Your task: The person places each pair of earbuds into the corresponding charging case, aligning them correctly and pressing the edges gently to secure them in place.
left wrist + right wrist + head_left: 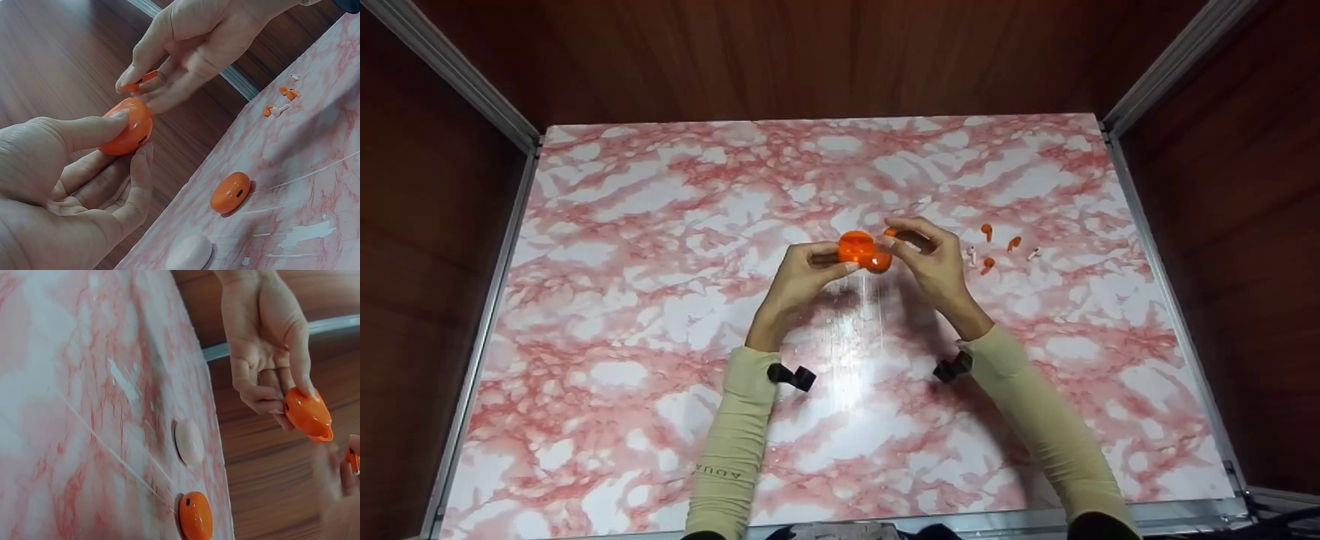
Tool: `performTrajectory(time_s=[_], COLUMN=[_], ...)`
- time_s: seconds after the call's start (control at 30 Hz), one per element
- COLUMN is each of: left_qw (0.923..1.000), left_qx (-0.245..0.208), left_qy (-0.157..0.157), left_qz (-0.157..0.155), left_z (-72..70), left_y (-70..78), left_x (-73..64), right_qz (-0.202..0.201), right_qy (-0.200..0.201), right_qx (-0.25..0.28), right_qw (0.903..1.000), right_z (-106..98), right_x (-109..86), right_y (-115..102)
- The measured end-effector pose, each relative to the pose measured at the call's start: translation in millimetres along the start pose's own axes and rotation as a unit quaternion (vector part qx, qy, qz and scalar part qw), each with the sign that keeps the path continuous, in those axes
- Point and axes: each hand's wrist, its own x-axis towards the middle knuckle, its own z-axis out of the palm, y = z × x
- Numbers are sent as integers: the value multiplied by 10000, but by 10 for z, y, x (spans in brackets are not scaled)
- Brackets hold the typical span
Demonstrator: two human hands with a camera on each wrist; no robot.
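My left hand (802, 279) grips a glossy orange earbud case (126, 126) above the table, thumb on one side and fingers on the other. Small and blurred in the head view, its lid cannot be made out for certain. Just to the right, my right hand (934, 259) pinches an orange earbud (138, 82) between thumb and fingertips, close to the case. A second orange case (230, 192) lies on the table below the hands, beside a white case (189, 441). Both of these look closed in the wrist views.
Right of the right hand, several loose earbuds lie on the table: orange ones (1014, 243) and white ones (1033, 253). Pink-and-white marbled tabletop (660, 420) spreads around them. Dark wood panels (825, 60) with metal edging enclose the back and sides.
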Motion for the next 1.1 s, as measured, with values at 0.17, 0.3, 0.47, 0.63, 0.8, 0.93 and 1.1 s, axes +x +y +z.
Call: performTrajectory(time_s=[0.17,0.3,0.47,0.63,0.8,0.93,1.1], left_qw=[10000,9999,9999,9999,9998,9998,9998], left_qx=[20,59,98,65,86,95,86], left_qy=[-2,-16,-53,-35,-56,-64,-73], left_qz=[27,86,132,135,142,168,140], left_z=[0,-1,2,13,13,12,18], left_y=[17,22,19,19,16,13,12], left_x=[10,18,17,5,-2,-3,3], right_qz=[147,420,629,789,848,863,739], right_qy=[97,81,63,108,138,122,154], right_qx=[214,628,961,1090,939,840,648], right_qw=[9996,9971,9934,9908,9919,9926,9950], right_z=[-24,-32,-32,-32,-25,-14,13], right_x=[39,67,79,83,86,92,106], right_y=[-3,-9,-18,-21,-28,-36,-35])
